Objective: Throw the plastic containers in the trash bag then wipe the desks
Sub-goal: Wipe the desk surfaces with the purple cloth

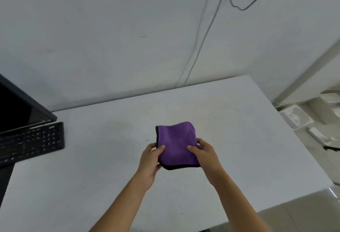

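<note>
left hand (150, 162), right hand (206, 158) — pinch purple cloth (176, 143) | apparently lifted off desk (92, 176)

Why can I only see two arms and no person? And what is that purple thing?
The camera sits on the person's head and looks down, so only their arms show. There is no robot here, just two bare hands. The left hand and the right hand each hold one side of a folded purple cloth with a dark edge, over a white desk. At the desk's left side are a black keyboard and part of a dark monitor. Thin cables hang down the wall behind.
</note>
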